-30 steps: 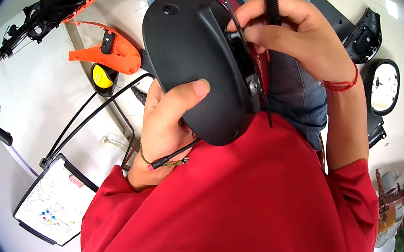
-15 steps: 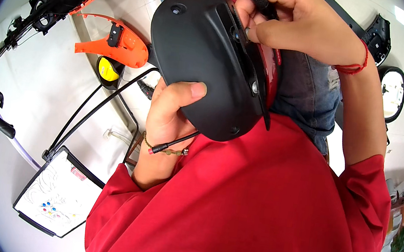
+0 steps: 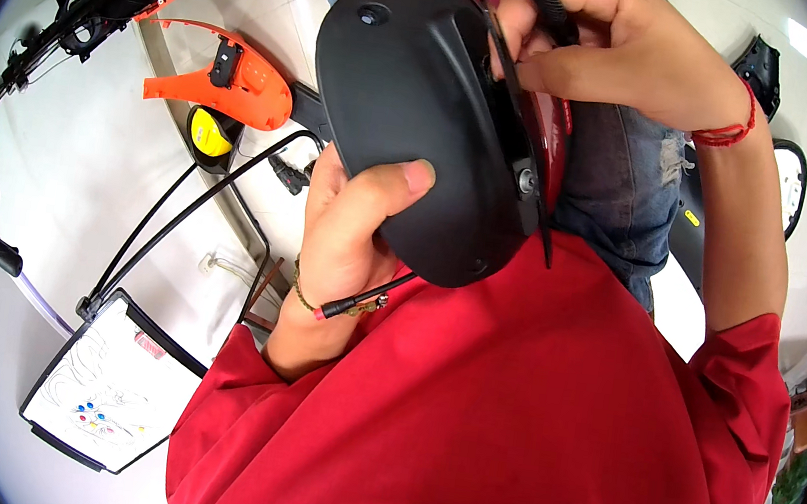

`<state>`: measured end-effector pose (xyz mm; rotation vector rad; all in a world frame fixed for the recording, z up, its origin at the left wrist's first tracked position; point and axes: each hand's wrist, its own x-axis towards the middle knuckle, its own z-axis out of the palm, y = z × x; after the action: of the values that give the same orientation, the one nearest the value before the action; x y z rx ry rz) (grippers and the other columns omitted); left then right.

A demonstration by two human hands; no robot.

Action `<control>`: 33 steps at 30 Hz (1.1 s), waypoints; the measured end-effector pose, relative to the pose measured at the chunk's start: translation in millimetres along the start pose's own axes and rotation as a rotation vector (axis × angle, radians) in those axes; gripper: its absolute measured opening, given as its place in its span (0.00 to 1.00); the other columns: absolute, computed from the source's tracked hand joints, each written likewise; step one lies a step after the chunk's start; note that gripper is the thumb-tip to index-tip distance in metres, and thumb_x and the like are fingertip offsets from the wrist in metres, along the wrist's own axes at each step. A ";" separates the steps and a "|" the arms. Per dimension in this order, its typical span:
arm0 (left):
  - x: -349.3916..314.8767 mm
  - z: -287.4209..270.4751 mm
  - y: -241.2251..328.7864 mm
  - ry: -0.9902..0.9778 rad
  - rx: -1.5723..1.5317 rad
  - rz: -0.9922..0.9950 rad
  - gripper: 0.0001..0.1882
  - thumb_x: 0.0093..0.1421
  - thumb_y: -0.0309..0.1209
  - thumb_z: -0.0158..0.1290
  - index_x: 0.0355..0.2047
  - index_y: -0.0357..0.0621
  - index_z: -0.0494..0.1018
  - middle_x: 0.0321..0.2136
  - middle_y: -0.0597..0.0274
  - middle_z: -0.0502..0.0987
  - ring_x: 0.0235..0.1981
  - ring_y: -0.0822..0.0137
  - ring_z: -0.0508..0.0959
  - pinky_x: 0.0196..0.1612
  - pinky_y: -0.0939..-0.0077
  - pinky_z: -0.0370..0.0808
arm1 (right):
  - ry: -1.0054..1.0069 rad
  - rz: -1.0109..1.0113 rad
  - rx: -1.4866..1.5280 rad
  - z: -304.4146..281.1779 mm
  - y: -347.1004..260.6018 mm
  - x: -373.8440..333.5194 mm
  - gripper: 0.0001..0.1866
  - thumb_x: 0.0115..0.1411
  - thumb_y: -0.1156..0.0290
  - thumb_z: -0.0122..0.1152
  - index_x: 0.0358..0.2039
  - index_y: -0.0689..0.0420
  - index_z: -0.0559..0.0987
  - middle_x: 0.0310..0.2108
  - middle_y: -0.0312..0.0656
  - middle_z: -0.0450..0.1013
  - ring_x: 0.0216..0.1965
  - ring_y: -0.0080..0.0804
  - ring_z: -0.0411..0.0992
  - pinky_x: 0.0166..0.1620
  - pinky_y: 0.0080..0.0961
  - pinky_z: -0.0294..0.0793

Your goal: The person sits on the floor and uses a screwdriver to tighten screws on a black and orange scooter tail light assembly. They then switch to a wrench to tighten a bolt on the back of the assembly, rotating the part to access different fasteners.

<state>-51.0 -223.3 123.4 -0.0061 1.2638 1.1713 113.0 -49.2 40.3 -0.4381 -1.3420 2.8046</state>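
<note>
In front of my chest I hold a rounded black plastic shell [image 3: 412,102] with a glossy red tail light [image 3: 547,134] along its right side. My left hand [image 3: 341,229] grips the shell's lower left, thumb on top and fingers underneath. A thin black strip [image 3: 519,115] stands tilted off the shell's right edge; lower down there is a metal screw [image 3: 526,180]. My right hand [image 3: 628,63] is closed around a black textured handle [image 3: 543,2], fingertips at the strip's upper part. The handle's working end is hidden. A black cable connector [image 3: 344,307] hangs past my left wrist.
Beyond my left hand lie an orange curved panel [image 3: 267,89] and a yellow-and-black part [image 3: 209,134]. A whiteboard [image 3: 99,396] on a black frame stands at lower left. Dark vehicle parts [image 3: 79,26] fill the upper left. Black covers [image 3: 760,74] lie at far right.
The shell and both hands have shifted slightly right. The black strip now leans farther off the shell, with a wider gap. My right fingertips now cover the recess where a screw showed.
</note>
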 end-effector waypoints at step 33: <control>7.1 9.3 -20.4 -0.101 -0.093 -0.047 0.20 0.61 0.23 0.50 0.55 0.37 0.67 0.42 0.64 0.76 0.40 0.74 0.75 0.45 0.78 0.72 | 0.349 -0.215 -0.546 4.4 18.2 -36.5 0.12 0.61 0.80 0.57 0.46 0.60 0.78 0.42 0.38 0.76 0.45 0.27 0.74 0.51 0.25 0.71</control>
<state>-31.6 -222.7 110.1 -0.0441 1.1141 1.1749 149.1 -68.5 38.1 -0.6949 -1.9066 2.0426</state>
